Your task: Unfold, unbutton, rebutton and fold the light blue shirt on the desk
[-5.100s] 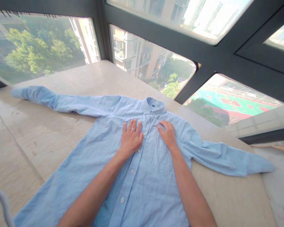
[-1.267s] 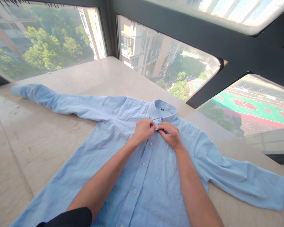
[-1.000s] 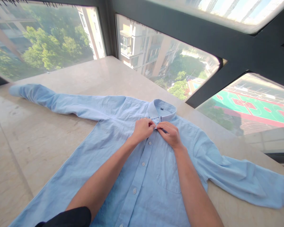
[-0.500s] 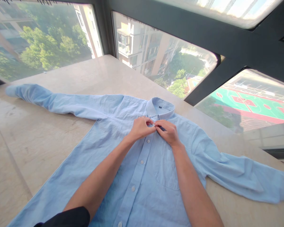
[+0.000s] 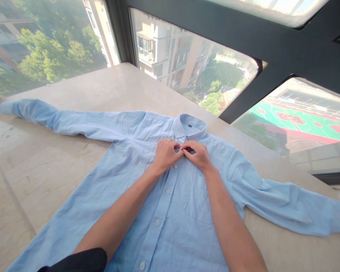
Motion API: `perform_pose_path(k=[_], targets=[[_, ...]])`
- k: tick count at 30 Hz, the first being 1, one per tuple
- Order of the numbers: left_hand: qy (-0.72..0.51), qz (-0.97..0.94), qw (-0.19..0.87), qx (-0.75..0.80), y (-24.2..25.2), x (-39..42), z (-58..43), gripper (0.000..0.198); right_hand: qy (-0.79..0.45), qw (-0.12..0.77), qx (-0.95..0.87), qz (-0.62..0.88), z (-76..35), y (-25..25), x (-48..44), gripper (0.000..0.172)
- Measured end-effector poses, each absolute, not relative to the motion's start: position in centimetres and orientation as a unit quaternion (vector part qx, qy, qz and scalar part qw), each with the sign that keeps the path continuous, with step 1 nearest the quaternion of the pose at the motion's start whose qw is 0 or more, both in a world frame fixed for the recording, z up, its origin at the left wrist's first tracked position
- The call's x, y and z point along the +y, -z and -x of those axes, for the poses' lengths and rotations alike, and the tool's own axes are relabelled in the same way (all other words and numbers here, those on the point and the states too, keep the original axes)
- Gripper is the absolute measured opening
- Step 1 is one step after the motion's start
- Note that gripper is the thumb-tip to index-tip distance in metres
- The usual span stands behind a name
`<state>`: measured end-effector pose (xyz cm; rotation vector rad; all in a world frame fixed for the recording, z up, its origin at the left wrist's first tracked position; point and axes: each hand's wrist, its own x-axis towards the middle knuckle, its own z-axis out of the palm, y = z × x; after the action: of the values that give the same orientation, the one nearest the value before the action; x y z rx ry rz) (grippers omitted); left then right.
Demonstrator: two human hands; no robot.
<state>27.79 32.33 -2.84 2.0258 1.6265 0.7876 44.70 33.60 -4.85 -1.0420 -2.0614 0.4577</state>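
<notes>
A light blue button-up shirt (image 5: 102, 189) lies spread flat, front side up, its sleeves stretched out to both sides. Just below its collar (image 5: 200, 133), my left hand (image 5: 166, 153) pinches the front placket from the left. From the right, my right hand (image 5: 197, 154) pinches the same spot, the fingertips of both hands meeting. The button or buttonhole between them is hidden by my fingers. Lower on the placket, several white buttons, among them one button (image 5: 158, 223), run down the front. The chest pocket (image 5: 197, 206) is partly behind my right forearm.
The shirt rests on a beige stone surface (image 5: 5, 177) in a window corner. Dark window frames (image 5: 238, 41) border this surface at the back and right. Trees, buildings and a sports court show through the glass.
Both hands stay at the placket below the collar, with a small shift of the fingers. The whole view has moved slightly; the shirt lies as before.
</notes>
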Motion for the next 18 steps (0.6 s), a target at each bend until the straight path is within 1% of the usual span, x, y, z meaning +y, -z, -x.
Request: perform_pose_path(k=[3,11,18], targets=[[-0.285,-0.735,0.197,0.583,3.13,32.27,-27.85,0.014,-0.188,0.377,-0.804,0.419,-44.74,5.03,33.64,0.010],[-0.284,-0.733,0.185,0.590,3.39,32.33,-27.90,0.015,-0.239,0.366,-0.790,0.429,-44.95,4.65,33.92,0.013],[-0.280,-0.733,0.192,0.589,3.39,32.56,-27.73,0.017,-0.225,0.367,-0.802,0.414,-44.90,4.64,34.00,0.018]])
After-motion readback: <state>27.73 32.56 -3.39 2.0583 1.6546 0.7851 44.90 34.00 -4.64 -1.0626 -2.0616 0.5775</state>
